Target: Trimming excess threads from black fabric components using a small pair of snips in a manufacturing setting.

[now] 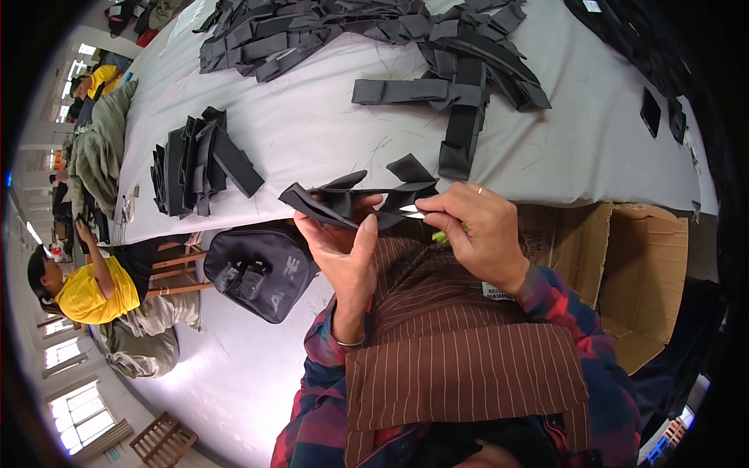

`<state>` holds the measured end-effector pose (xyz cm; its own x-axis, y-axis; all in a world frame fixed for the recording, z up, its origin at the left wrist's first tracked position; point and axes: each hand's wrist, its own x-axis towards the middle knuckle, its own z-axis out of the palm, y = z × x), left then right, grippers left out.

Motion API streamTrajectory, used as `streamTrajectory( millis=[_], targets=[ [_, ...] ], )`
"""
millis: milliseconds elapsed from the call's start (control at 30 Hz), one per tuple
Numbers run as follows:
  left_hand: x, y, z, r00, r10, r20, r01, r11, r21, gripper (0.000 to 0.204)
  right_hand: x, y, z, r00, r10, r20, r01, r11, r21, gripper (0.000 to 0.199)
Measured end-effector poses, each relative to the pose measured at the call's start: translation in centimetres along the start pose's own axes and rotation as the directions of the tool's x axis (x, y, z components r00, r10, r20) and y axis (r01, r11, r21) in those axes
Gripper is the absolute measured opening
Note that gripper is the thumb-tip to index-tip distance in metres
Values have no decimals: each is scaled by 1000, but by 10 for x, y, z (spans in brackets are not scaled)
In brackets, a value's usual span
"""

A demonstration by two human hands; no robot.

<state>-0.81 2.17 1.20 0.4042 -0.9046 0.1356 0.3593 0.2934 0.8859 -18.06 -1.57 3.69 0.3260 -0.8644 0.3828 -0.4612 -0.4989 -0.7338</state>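
Note:
Just off the table's near edge, my left hand (343,253) holds a dark grey folded fabric strip (316,204), its thumb and fingers closed round it. Part of the strip sticks up to the right, past my fingertips. My right hand (480,234) grips a pair of thread snips (412,210) with short silver blades. A bit of green shows under the fingers of that hand. The blades point left and meet the fabric between my two hands. Whether they are cutting a thread cannot be made out.
Dark grey strips lie in a long pile (312,31) across the far side of the white-covered table (304,117). A smaller stack (199,164) sits at left. Below the edge are a black bag (265,273) and a cardboard box (647,273). Another person (94,292) works at far left.

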Motion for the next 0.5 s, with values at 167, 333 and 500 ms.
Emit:
streamTrajectory(
  millis=[167,333,500],
  targets=[
    [-1,0,1,1000,5,16,-5,1000,6,68,0,-1,1,999,-51,-7,50,995,-85,11],
    [-3,-3,-2,999,24,32,-24,999,22,72,-1,-2,2,997,-76,0,75,987,-139,10],
    [-5,-9,-5,989,122,83,-129,988,88,79,3,-9,9,998,-58,26,62,986,-157,14]
  ],
)
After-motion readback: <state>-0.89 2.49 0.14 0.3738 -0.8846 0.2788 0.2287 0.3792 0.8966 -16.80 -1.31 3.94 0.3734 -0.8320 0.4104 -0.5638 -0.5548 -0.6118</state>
